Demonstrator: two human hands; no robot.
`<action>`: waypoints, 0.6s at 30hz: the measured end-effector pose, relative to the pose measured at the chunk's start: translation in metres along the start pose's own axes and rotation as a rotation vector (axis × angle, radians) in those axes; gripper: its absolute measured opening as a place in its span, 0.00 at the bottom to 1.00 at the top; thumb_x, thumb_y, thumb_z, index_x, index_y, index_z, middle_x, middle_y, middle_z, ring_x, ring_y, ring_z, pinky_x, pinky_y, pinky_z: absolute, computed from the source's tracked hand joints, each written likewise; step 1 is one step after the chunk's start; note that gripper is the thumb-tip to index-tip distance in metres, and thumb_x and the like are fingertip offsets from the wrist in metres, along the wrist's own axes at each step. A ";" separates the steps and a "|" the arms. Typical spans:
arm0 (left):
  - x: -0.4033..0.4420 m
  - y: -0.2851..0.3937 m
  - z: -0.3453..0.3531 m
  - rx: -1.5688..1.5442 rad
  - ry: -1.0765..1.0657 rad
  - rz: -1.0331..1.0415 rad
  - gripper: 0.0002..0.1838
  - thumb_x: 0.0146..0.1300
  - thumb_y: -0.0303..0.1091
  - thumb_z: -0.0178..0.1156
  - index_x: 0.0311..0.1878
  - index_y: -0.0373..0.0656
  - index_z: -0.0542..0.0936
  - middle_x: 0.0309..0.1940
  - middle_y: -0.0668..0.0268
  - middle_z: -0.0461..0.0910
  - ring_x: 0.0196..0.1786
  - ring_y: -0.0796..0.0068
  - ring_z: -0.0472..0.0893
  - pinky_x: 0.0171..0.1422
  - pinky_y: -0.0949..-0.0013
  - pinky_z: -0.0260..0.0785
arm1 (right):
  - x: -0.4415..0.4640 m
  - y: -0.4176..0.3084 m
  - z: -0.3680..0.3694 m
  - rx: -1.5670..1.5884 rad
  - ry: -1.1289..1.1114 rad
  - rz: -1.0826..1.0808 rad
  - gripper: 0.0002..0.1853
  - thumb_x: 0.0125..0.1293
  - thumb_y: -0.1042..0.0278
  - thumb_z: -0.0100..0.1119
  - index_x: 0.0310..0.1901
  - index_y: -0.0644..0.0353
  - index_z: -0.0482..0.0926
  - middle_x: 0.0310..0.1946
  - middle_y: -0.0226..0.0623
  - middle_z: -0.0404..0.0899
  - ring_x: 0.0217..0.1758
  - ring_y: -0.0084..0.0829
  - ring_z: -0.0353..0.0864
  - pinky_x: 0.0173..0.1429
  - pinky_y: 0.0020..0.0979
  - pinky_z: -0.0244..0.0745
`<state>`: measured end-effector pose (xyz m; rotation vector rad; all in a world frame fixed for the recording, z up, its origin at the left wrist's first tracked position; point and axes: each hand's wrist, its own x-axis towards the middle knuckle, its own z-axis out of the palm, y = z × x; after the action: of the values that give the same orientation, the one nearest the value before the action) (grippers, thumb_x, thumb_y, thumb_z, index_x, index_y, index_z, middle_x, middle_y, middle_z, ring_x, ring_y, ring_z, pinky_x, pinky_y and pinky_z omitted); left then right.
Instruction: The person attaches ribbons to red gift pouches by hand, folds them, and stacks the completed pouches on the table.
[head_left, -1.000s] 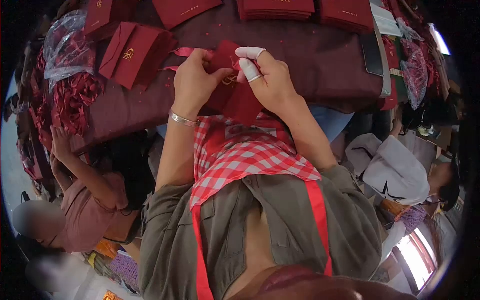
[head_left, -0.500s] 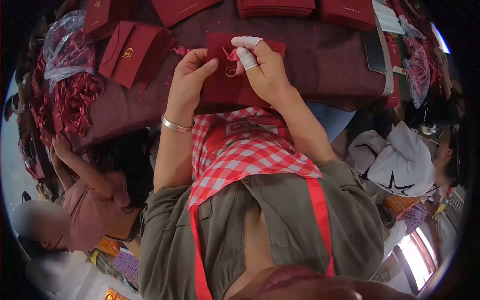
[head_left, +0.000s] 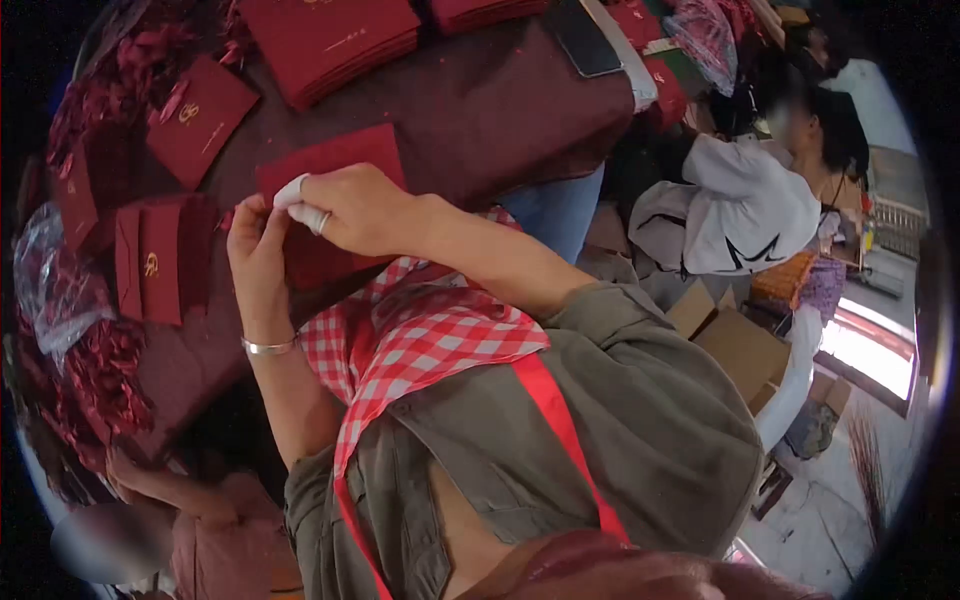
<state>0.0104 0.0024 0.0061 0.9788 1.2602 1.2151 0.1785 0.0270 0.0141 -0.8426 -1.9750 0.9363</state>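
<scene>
A dark red envelope (head_left: 368, 150) lies on the cloth right in front of me, partly covered by my hands. At its left side the fingertips of both hands meet in a pinch. My left hand (head_left: 260, 245) is closed, thumb against fingers, and what it grips is hidden. My right hand (head_left: 365, 208), with white finger covers (head_left: 300, 200) on two fingers, is closed from above against the left fingertips. The red ribbon seen there just before is covered by the fingers now.
Stacks of red envelopes stand at the back (head_left: 330, 45) and left (head_left: 150, 262); a single one (head_left: 202, 120) lies between. Red ribbons (head_left: 105, 385) and a clear plastic bag (head_left: 60, 285) lie far left. A phone (head_left: 582, 38) rests near the right edge. Other people sit on both sides.
My view has turned, so the table appears shifted. The right hand has crossed left to the left fingertips, away from the envelope's middle. The ribbon is no longer visible between them.
</scene>
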 end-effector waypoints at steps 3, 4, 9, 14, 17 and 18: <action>0.003 -0.001 -0.007 -0.115 -0.023 -0.087 0.05 0.67 0.24 0.54 0.44 0.41 0.73 0.38 0.69 0.77 0.40 0.81 0.76 0.43 0.77 0.69 | 0.001 -0.002 0.003 -0.085 -0.081 0.022 0.13 0.65 0.61 0.55 0.45 0.60 0.77 0.33 0.43 0.81 0.39 0.43 0.81 0.44 0.41 0.74; 0.005 -0.001 -0.010 -0.154 -0.043 -0.147 0.05 0.67 0.25 0.53 0.45 0.40 0.72 0.38 0.68 0.77 0.41 0.77 0.77 0.44 0.73 0.71 | 0.002 -0.003 0.003 -0.088 -0.071 0.023 0.13 0.65 0.61 0.55 0.45 0.60 0.77 0.33 0.43 0.81 0.39 0.43 0.81 0.44 0.41 0.74; 0.000 0.009 -0.003 -0.255 -0.009 -0.204 0.04 0.65 0.23 0.55 0.42 0.41 0.73 0.36 0.69 0.79 0.38 0.82 0.77 0.43 0.79 0.69 | 0.008 -0.010 0.008 -0.350 -0.234 0.094 0.13 0.59 0.60 0.57 0.40 0.61 0.76 0.30 0.46 0.81 0.38 0.44 0.81 0.41 0.43 0.75; 0.002 0.002 -0.006 -0.233 -0.011 -0.137 0.02 0.65 0.24 0.55 0.40 0.41 0.73 0.35 0.69 0.79 0.37 0.82 0.77 0.42 0.79 0.69 | 0.010 -0.011 0.010 -0.425 -0.245 0.082 0.10 0.58 0.65 0.56 0.35 0.63 0.75 0.29 0.49 0.80 0.33 0.45 0.81 0.35 0.43 0.76; 0.003 0.000 -0.008 -0.193 0.006 -0.167 0.02 0.65 0.25 0.55 0.40 0.40 0.74 0.34 0.69 0.78 0.36 0.83 0.76 0.41 0.79 0.68 | 0.009 -0.007 0.018 -0.397 0.032 -0.065 0.09 0.58 0.67 0.55 0.34 0.64 0.74 0.28 0.47 0.80 0.31 0.45 0.81 0.34 0.43 0.76; 0.003 0.000 -0.008 -0.193 0.008 -0.168 0.02 0.65 0.25 0.55 0.40 0.40 0.74 0.34 0.69 0.78 0.36 0.83 0.76 0.41 0.79 0.68 | 0.011 -0.009 0.018 -0.365 -0.028 -0.002 0.08 0.58 0.67 0.55 0.35 0.64 0.74 0.29 0.46 0.80 0.31 0.45 0.81 0.34 0.42 0.76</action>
<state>0.0022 0.0048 0.0045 0.7144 1.1819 1.1845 0.1560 0.0258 0.0182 -1.0306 -2.2073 0.5948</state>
